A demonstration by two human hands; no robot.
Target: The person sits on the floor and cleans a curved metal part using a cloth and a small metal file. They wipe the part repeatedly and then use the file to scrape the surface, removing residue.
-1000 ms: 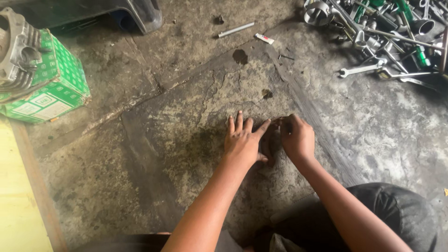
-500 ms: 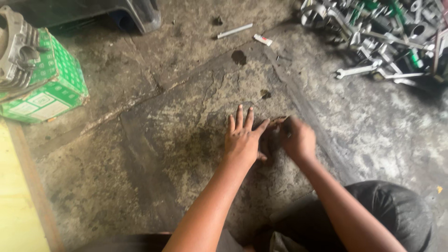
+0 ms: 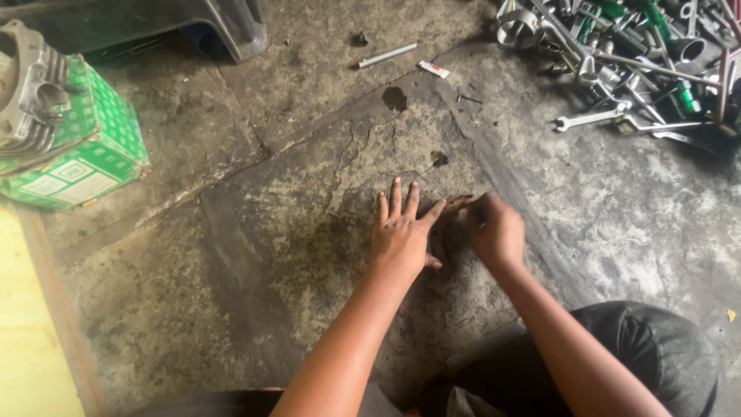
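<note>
Between my 2 hands, at the middle of the frame, a small dark piece (image 3: 451, 224) lies flat on the cracked concrete floor (image 3: 293, 232); what it is I cannot make out. My left hand (image 3: 401, 232) presses beside it with fingers spread wide and the thumb stretched toward it. My right hand (image 3: 494, 228) is curled narrow over its upper edge; whether the fingertips actually pinch it I cannot tell. Against 1 second ago, the right hand has slid slightly to the right and the left has hardly moved, so the piece stays pinned in place. My dark-clad knee (image 3: 648, 355) sits at lower right. At upper right lies a pile of spanners and sockets (image 3: 633, 54), well apart. At upper left, a finned engine cylinder (image 3: 31, 85) rests on a green carton (image 3: 93, 147). A metal rod (image 3: 386, 54) and small tube (image 3: 434, 69) lie at top centre. Nothing crowds my hands.
</note>
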